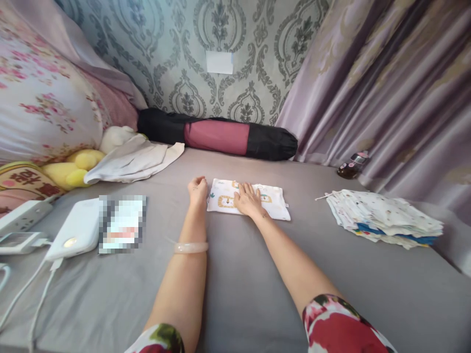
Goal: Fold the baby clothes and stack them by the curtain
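Observation:
A folded white cloth with a lion print lies flat on the grey sheet in front of me. My right hand rests palm down on its middle, fingers stretched out. Just off the cloth's left edge is my left hand, its fingers curled in a loose fist with nothing visible in them. A pale bangle circles the left forearm. Over on the right sits a stack of folded printed cloths, white ones mostly, with a blue layer low in the pile.
A black and maroon roll bag lies along the wall. At left are a white power bank with cables, a blurred-out phone-like item, a power strip, plush toys and a pale cloth. A bottle leans by the curtain.

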`<move>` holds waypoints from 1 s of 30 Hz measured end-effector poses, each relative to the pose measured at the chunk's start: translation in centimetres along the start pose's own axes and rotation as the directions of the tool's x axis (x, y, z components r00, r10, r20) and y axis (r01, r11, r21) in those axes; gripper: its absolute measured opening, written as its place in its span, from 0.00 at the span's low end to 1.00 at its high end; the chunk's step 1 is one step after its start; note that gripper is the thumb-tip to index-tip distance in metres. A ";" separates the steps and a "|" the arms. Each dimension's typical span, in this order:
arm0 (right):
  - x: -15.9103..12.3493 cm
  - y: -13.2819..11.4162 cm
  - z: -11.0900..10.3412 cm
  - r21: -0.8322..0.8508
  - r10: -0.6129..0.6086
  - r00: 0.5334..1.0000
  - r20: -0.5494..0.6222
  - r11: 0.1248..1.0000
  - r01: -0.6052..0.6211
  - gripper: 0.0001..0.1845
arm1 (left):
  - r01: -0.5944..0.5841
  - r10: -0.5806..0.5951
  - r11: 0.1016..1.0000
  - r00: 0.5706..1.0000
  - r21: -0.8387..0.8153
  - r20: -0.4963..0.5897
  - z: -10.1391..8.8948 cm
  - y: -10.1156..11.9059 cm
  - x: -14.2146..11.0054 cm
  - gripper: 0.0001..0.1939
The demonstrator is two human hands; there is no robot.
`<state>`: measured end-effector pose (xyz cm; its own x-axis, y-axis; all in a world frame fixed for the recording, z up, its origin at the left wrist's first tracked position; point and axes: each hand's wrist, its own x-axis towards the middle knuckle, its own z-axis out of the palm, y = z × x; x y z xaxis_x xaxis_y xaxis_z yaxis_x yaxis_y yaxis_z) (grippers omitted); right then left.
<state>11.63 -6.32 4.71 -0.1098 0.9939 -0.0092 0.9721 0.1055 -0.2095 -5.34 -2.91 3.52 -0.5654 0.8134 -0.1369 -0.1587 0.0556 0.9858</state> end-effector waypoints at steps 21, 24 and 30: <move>1.0 -3.1 0.7 0.034 -0.042 0.999 -0.019 0.999 0.043 0.33 | 0.226 -0.243 0.914 0.970 -0.337 -0.008 -0.2 0.7 -0.2 0.08; 1.2 -4.7 0.8 0.027 -0.102 0.993 -0.063 0.994 0.104 0.33 | 0.232 -0.258 0.900 0.966 -0.368 -0.022 -0.2 0.7 -0.1 0.08; 1.6 -7.7 2.0 0.048 -0.178 0.981 -0.081 0.982 0.182 0.31 | 0.265 -0.335 0.837 0.940 -0.479 -0.064 -0.6 1.0 0.3 0.09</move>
<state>3.60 -5.59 4.36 -0.2637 0.9586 0.1073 0.9248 0.2829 -0.2543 -6.16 -2.93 4.42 -0.5304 0.7088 -0.4650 -0.6706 -0.0152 0.7416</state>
